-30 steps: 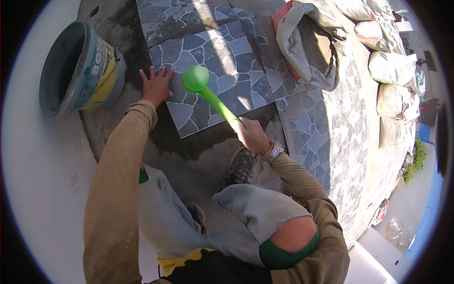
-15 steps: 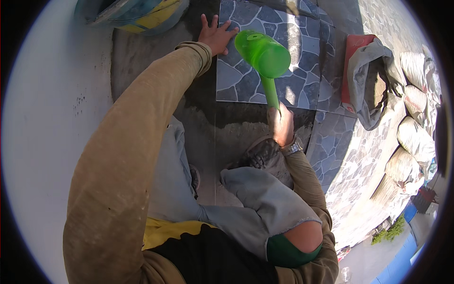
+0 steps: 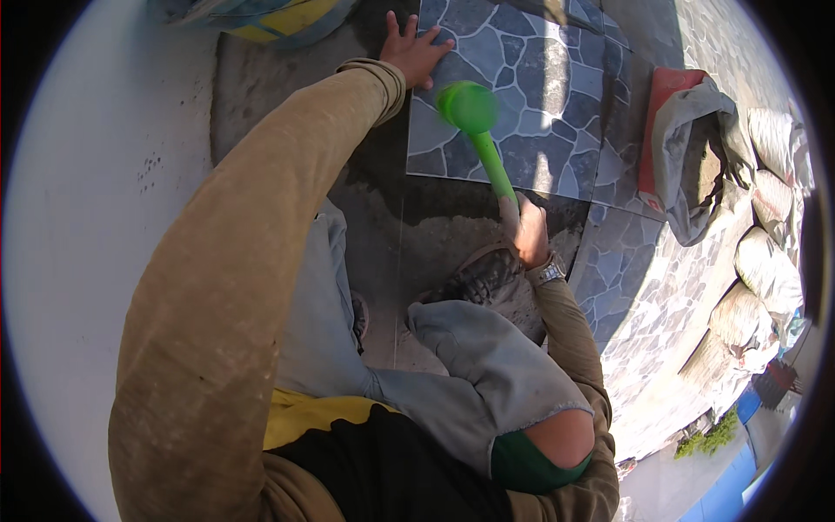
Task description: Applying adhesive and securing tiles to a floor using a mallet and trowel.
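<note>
My right hand [image 3: 526, 230] is wrapped round the handle of a bright green mallet [image 3: 470, 107]. The mallet's head is over the left part of a square floor tile [image 3: 522, 78] patterned like grey-blue crazy paving with pale joints. Whether the head touches the tile I cannot tell. At the tile's left edge my left hand [image 3: 414, 50] is spread, fingers apart and holding nothing, its fingertips at or over the edge. Dark, damp-looking mortar [image 3: 374, 165] shows beside and in front of the tile.
A blue and yellow bucket [image 3: 287, 19] stands at the upper left beside the white wall [image 3: 113, 217]. To the right is an open grey sack [image 3: 687, 165] against a red box. Laid tiles [image 3: 617, 270] stretch right, and several filled sacks [image 3: 765, 252] lie beyond.
The mallet's head has swung down toward the tile and slightly left. My left hand remains spread at the tile's edge. The whole view has shifted slightly.
</note>
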`<state>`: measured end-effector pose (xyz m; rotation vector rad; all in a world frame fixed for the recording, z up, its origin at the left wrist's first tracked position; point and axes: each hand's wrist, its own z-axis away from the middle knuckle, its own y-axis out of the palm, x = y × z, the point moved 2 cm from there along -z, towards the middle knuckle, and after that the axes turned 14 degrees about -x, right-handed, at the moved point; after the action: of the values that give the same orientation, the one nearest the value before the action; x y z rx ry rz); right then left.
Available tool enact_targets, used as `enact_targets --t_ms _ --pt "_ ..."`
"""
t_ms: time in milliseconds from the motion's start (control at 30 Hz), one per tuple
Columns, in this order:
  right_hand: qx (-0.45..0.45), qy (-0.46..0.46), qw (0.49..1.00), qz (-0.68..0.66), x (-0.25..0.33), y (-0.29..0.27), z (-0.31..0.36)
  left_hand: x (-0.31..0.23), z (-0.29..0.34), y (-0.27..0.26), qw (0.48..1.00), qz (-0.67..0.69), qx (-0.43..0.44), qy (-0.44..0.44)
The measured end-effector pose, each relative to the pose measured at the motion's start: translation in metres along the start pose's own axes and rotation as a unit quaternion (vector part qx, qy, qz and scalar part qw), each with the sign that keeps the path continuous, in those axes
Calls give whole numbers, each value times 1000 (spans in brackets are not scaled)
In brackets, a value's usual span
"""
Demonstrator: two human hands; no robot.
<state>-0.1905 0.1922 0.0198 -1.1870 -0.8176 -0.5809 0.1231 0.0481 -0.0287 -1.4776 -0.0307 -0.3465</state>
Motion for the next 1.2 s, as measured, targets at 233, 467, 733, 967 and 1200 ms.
enact_targets --t_ms 233,467,733,967,1200 --pt "-35 -53 997 33 -37 -6 19 -8 1 -12 997 66 38 -33" --pt "-56 -98 992 49 -19 -9 25 -1 8 -14 997 59 37 -45" --pt "44 26 999 9 -6 -1 21 -5 9 -21 996 57 53 -34" --pt "92 -15 995 28 -18 4 20 -8 8 -24 996 56 51 -35" --pt "114 19 991 69 -22 13 15 0 6 -17 996 54 42 -50"
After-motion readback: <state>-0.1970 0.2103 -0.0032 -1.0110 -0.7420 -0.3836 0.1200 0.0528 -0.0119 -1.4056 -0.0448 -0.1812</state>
